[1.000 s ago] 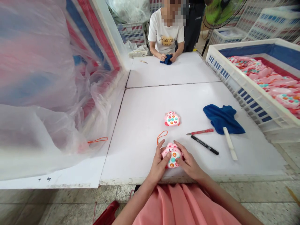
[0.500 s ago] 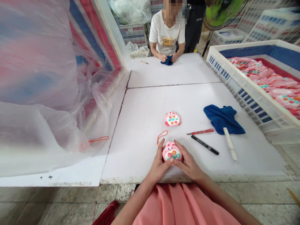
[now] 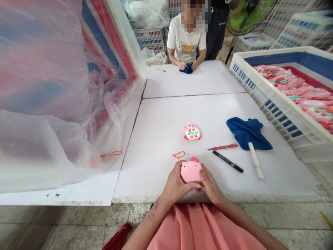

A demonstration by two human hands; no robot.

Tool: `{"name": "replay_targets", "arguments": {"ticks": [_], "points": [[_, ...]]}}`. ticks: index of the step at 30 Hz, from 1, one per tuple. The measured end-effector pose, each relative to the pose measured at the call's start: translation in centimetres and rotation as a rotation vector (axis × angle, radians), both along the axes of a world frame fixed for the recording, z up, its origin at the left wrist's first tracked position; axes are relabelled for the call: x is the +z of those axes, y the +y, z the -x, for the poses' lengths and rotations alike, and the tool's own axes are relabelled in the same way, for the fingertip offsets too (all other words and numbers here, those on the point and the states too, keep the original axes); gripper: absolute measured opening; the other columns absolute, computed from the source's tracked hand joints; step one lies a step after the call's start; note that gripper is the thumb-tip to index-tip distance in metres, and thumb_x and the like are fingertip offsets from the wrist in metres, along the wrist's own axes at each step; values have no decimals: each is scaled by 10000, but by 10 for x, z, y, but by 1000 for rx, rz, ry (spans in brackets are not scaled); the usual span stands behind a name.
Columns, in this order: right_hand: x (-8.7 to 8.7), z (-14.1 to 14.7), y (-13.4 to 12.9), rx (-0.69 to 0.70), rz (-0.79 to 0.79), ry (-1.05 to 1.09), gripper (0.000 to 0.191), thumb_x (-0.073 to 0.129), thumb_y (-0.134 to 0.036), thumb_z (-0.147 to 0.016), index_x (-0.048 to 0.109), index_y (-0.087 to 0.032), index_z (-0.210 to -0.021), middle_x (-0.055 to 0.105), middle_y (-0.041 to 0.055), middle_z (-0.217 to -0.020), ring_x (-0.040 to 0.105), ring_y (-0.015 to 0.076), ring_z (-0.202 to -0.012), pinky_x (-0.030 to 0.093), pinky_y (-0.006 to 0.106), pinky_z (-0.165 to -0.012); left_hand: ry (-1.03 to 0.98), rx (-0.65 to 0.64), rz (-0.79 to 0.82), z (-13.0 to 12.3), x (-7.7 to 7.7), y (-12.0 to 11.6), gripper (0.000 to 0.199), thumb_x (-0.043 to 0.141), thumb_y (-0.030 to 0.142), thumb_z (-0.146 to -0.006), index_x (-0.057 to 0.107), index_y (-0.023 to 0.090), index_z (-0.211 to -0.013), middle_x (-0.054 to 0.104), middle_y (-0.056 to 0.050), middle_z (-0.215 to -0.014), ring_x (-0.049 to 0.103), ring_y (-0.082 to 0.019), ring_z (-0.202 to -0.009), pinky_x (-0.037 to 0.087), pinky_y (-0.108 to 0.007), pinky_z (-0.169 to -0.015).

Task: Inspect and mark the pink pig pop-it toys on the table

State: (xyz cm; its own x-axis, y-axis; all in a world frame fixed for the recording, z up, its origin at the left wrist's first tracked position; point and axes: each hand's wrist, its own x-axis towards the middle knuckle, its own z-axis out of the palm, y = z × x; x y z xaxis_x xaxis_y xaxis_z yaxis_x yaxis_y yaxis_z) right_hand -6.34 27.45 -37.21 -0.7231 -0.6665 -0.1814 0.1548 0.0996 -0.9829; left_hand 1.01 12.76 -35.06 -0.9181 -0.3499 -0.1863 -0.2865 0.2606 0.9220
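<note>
Two bare hands grasp one pink pop-button toy (image 3: 191, 172) at the near edge of the white work surface (image 3: 153, 139). Its plain back faces up, and its small red top knob points away from the person. The left hand (image 3: 177, 182) wraps the toy's left side, and the right hand (image 3: 212, 185) wraps its right side. The fingers (image 3: 209, 182) are closed around the shell, not released. Whether the toy's underside touches the surface cannot be determined.

Handling note: this opposed grip suits the rounded shell. Even pressure from both sides keeps it steady, and the back stays largely uncovered.

Just beyond the held toy lies an orange cord loop (image 3: 179, 155). Farther out, a second pop-button toy (image 3: 191, 132) rests with its colored buttons up. To the right lie a red-handled craft knife (image 3: 222, 147), a black marker (image 3: 228, 161), a white strip (image 3: 256, 160), and a blue cloth (image 3: 248, 133). A white crate (image 3: 270, 100) at the right holds more pink toys (image 3: 293, 88). At the far end, a co-worker's hands (image 3: 187, 66) work a dark blue cloth (image 3: 186, 68).
</note>
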Motion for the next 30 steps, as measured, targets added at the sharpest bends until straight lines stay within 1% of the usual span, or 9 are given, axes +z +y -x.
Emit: {"name": "replay_targets", "arguments": {"ticks": [3,6,13,17,19,22,24,27,30], "points": [[2,-5,-2,77,34,-112,380,293,-549,-969,491,-225,-944,522,-23,-615,466,127,-467,416,260,-448,-110,45,111,1,6,2,512,704,540,-711,493,192,-1022,633,-9,-801,571,-175,-681,435,-276,-618],[-2,-6,-3,134,48,-136,360,400,-554,-939,467,-212,-1030,563,-18,-670,417,94,-441,353,237,-418,-102,44,116,1,9,1,322,525,513,-865,505,199,-930,586,23,-704,525,-139,-607,390,-248,-577],[2,-9,-4,204,29,-210,370,576,-485,-868,497,-192,-1081,551,-37,-653,428,77,-467,349,201,-417,-26,41,52,6,12,-14,437,297,449,-968,539,184,-720,524,23,-607,463,-119,-564,353,-232,-537],[4,24,7,189,-78,-172,369,623,-445,-831,532,-180,-1071,573,-34,-628,477,88,-472,373,188,-407,0,-7,21,8,4,-24,349,389,447,-947,612,186,-1015,589,26,-686,549,-116,-587,421,-234,-609],[3,59,21,96,-146,-133,356,643,-453,-807,551,-170,-1002,590,-27,-597,471,85,-432,358,183,-377,11,7,24,7,-6,-27,407,432,430,-934,475,209,-1274,605,33,-743,572,-108,-563,451,-243,-629],[11,132,52,-232,-117,-70,332,711,-428,-749,569,-173,-909,608,-17,-566,445,77,-368,305,176,-328,32,36,101,4,-22,-27,455,459,402,-918,402,204,-1325,568,47,-721,532,-100,-528,438,-236,-587],[24,185,78,-531,58,-32,291,750,-333,-707,586,-171,-884,630,8,-601,494,97,-388,323,185,-326,43,18,136,2,-28,-26,402,490,382,-902,467,209,-1263,557,49,-703,503,-100,-545,417,-228,-581],[48,248,106,-848,344,150,135,559,-247,-830,540,-230,-962,672,24,-844,633,109,-533,446,201,-448,54,-14,131,2,-30,-24,336,529,364,-880,539,223,-1185,565,50,-697,480,-96,-559,406,-222,-589],[57,265,96,-978,512,282,321,510,-202,-843,450,-286,-1147,650,37,-1062,691,115,-682,499,235,-569,61,-12,116,3,-28,-24,321,527,362,-881,553,219,-1167,548,55,-673,466,-96,-557,399,-222,-587]]}}
